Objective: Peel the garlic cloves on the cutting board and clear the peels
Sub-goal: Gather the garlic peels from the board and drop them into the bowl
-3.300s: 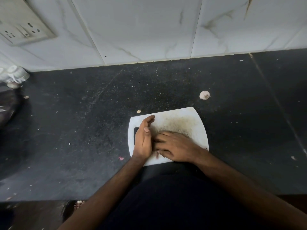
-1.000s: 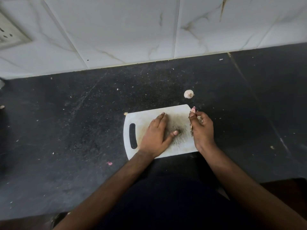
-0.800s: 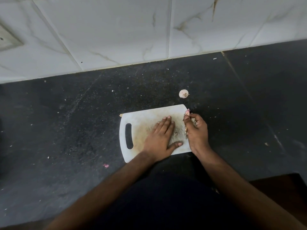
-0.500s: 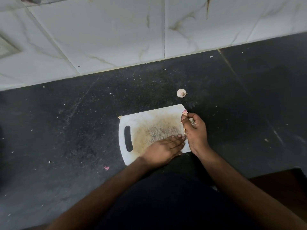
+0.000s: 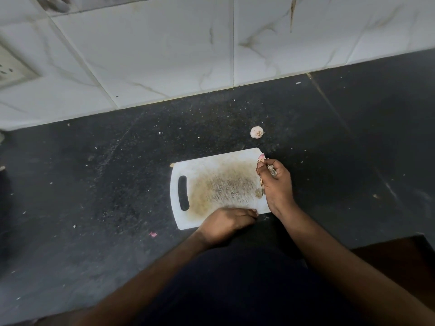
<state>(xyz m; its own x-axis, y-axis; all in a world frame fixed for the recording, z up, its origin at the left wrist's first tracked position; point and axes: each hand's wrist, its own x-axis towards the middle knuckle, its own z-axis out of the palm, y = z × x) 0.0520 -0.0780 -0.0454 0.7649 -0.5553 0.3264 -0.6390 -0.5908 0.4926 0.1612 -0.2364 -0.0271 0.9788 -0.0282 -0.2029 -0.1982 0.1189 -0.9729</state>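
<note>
One cutting board [image 5: 211, 165]; two hands: left hand [image 5: 226, 223], right hand [image 5: 276, 187] clutching peels [image 5: 271, 170].

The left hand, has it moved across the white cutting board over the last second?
Yes. The left hand has slid from the middle of the cutting board back to its near edge, toward the person, judged against the board's handle slot.

My white board [image 5: 219, 184], stained brown in the middle, lies flat, handle slot left. Papery peels [image 5: 271, 171] bunch at its right edge; one garlic piece [image 5: 256, 132] lies beyond it.
</note>
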